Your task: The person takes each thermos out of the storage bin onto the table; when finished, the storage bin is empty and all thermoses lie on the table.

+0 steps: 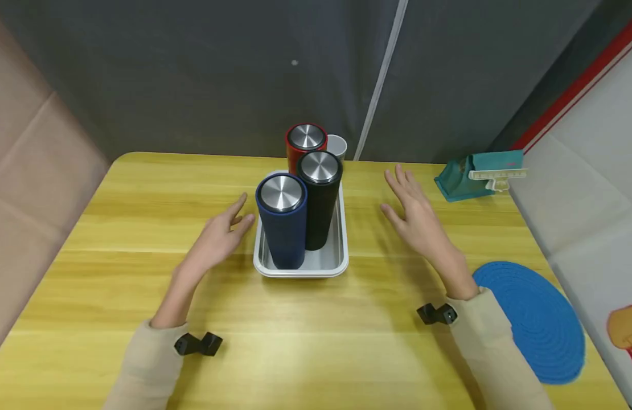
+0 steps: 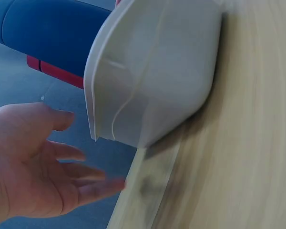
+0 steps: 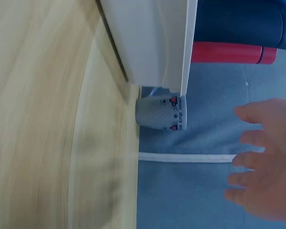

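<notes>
A silvery metal tray (image 1: pixel 326 263) stands near the far middle of the table. In it are a blue tumbler (image 1: pixel 282 233), a black tumbler (image 1: pixel 320 210) and, behind them, a red tumbler (image 1: pixel 294 158), all upright with brushed steel lids. My left hand (image 1: pixel 218 236) hovers just left of the tray, fingers extended and touching nothing; the left wrist view shows its palm and the tray's outer wall (image 2: pixel 157 71). Off to the tray's right, my right hand (image 1: pixel 413 213) is held above the table with fingers spread, holding nothing.
A patterned cup (image 3: pixel 162 112) stands behind the tray at the table's far edge. At the back right lies a teal bag (image 1: pixel 464 177) with a pale clip (image 1: pixel 497 176). A round blue mat (image 1: pixel 536 324) lies on the right, partly under the right sleeve. A grey curtain (image 1: pixel 218 80) hangs behind.
</notes>
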Demonstrator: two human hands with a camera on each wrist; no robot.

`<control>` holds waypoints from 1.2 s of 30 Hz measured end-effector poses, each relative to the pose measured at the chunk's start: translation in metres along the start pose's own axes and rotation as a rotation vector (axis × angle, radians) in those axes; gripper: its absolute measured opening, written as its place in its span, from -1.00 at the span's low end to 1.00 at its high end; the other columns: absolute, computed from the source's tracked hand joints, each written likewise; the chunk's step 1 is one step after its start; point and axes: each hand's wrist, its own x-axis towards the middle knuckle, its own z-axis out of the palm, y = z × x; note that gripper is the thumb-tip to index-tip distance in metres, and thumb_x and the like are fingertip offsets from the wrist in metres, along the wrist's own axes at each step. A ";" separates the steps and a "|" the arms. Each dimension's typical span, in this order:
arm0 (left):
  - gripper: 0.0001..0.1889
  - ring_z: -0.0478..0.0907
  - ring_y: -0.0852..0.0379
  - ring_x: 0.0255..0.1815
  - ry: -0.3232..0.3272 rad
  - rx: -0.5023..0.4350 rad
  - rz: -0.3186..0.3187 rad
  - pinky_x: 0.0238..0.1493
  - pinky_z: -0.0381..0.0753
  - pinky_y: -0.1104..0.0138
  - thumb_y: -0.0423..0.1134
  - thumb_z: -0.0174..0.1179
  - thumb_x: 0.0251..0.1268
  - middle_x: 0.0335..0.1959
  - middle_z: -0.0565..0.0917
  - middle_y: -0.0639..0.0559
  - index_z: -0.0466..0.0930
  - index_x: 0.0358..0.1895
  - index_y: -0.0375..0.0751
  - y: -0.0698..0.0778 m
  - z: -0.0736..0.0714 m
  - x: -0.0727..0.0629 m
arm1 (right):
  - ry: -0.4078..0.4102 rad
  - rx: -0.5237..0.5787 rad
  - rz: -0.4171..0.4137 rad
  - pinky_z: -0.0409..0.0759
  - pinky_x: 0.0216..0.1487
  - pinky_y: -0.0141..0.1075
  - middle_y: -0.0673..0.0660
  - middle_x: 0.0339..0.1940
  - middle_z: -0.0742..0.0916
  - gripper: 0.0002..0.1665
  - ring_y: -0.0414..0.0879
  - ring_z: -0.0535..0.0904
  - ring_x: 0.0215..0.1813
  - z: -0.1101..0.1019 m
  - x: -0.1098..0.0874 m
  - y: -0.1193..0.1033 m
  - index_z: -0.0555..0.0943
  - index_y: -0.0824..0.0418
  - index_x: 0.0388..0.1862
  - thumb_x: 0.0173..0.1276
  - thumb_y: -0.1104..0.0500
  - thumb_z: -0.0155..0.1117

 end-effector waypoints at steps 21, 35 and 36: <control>-0.56 0.54 0.02 -0.35 -0.095 -0.662 -0.216 -0.44 0.76 0.20 -0.22 -0.06 0.54 -0.10 0.43 -0.26 0.20 0.29 -0.46 0.009 0.021 -0.007 | 0.052 0.362 -0.091 0.42 0.35 -0.16 0.07 0.45 0.37 -0.27 -0.02 0.34 0.38 0.015 0.017 -0.045 0.28 0.21 0.46 0.34 0.33 0.28; -0.58 0.60 -0.03 -0.36 -0.092 -0.852 -0.227 -0.50 0.73 0.26 -0.28 -0.04 0.51 -0.09 0.55 -0.20 0.17 0.31 -0.37 0.006 0.029 -0.024 | 0.046 0.702 -0.104 0.58 0.20 -0.16 0.17 0.39 0.38 -0.14 0.06 0.40 0.30 0.034 0.026 -0.073 0.23 0.31 0.43 0.18 0.44 0.37; -0.57 0.59 -0.02 -0.36 -0.093 -0.855 -0.225 -0.49 0.74 0.25 -0.30 -0.03 0.50 -0.08 0.55 -0.20 0.16 0.32 -0.36 0.005 0.030 -0.024 | 0.041 0.705 -0.097 0.58 0.21 -0.15 0.17 0.38 0.38 -0.13 0.05 0.40 0.30 0.036 0.025 -0.073 0.22 0.30 0.43 0.17 0.42 0.39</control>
